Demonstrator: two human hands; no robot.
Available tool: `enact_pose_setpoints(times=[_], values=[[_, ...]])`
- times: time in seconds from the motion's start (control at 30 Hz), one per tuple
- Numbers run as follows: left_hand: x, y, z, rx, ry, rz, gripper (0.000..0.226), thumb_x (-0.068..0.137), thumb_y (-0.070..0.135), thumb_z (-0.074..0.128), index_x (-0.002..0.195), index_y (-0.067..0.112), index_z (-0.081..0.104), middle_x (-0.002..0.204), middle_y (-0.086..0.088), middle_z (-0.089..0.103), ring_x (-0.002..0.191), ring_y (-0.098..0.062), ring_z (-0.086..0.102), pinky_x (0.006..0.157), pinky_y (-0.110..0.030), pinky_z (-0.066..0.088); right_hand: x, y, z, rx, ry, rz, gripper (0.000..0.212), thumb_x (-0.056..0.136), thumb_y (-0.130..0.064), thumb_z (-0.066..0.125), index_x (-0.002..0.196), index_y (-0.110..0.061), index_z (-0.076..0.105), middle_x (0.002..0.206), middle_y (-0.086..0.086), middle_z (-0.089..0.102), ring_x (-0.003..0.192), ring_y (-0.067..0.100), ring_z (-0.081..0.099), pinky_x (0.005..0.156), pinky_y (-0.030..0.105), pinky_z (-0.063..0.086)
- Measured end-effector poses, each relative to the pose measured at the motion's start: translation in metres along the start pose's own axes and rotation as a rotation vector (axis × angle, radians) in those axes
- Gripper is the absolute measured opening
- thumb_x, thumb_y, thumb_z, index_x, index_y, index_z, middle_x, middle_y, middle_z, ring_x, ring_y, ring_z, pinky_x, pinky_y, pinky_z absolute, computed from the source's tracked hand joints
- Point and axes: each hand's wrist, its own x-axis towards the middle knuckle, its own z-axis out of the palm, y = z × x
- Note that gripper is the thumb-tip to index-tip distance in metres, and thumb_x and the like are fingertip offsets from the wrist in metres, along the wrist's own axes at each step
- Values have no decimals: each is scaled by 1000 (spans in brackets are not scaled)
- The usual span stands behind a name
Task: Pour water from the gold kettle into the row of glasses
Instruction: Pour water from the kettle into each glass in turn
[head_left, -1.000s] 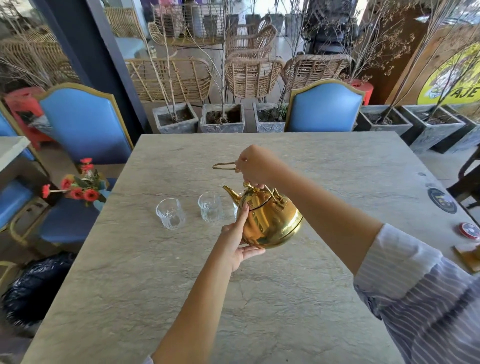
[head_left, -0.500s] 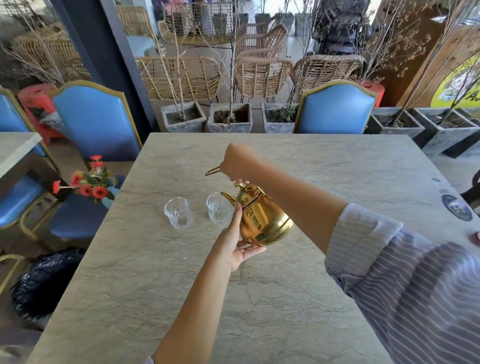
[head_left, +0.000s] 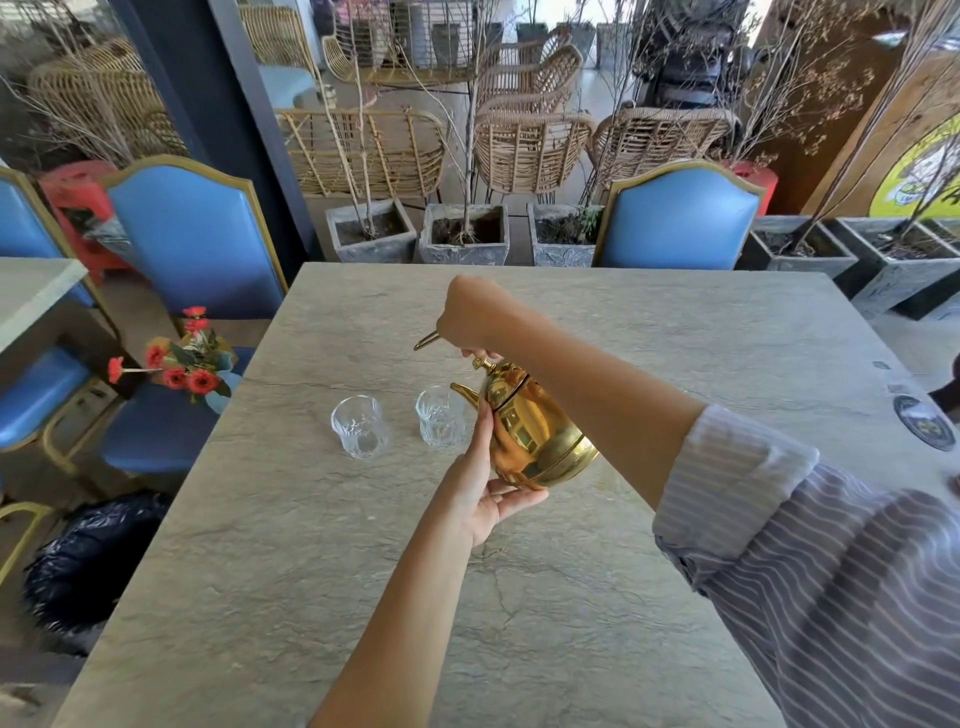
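Note:
The gold kettle (head_left: 530, 436) hangs above the stone table (head_left: 571, 597), tipped to the left so that its spout sits at the rim of a clear glass (head_left: 440, 424). My right hand (head_left: 470, 317) grips the kettle's handle from above. My left hand (head_left: 485, 483) cups the kettle's underside and left flank. A second clear glass (head_left: 359, 426) stands to the left of the first, apart from it. Anything right of the first glass is hidden behind the kettle.
A bunch of red flowers (head_left: 187, 364) lies on a blue chair (head_left: 171, 415) by the table's left edge. Another blue chair (head_left: 680, 218) stands at the far edge. Round coasters (head_left: 927, 426) lie near the right edge.
The kettle has swung left and tipped further, its spout now at the right-hand glass. Both hands stayed on it. My view has shifted closer.

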Motion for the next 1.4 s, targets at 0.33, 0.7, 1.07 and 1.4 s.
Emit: enact_pose_setpoints(times=[0.33, 0.7, 1.07, 1.4], values=[[-14, 3, 16, -5, -36, 33, 60, 86, 65, 54, 107, 10, 61, 106, -17, 68, 107, -35, 67, 94, -54, 55, -1, 4, -12, -23, 46, -46, 38, 91, -6, 44, 54, -9, 49, 23, -3, 46, 12, 3, 39, 36, 21, 36], [-26, 2, 32, 24, -86, 57, 53, 90, 65, 48, 103, 15, 61, 100, -16, 69, 97, -30, 69, 86, -48, 60, -10, 9, -26, -15, 72, -51, 33, 90, -4, 44, 58, -8, 47, 39, 0, 55, 22, 5, 48, 38, 23, 40], [-26, -1, 36, 66, -90, 67, 57, 89, 66, 46, 104, 14, 63, 97, -18, 71, 89, -27, 72, 80, -44, 62, -12, 14, -27, -4, 88, -46, 28, 89, -3, 44, 63, -11, 39, 62, 5, 55, 48, 16, 56, 46, 26, 44], [-19, -1, 29, 94, -66, 76, 56, 89, 66, 48, 101, 14, 64, 96, -18, 72, 90, -27, 72, 82, -45, 62, -8, 17, -19, 26, 99, -36, 26, 86, -3, 46, 60, -10, 47, 63, 7, 59, 53, 20, 55, 52, 28, 49]])
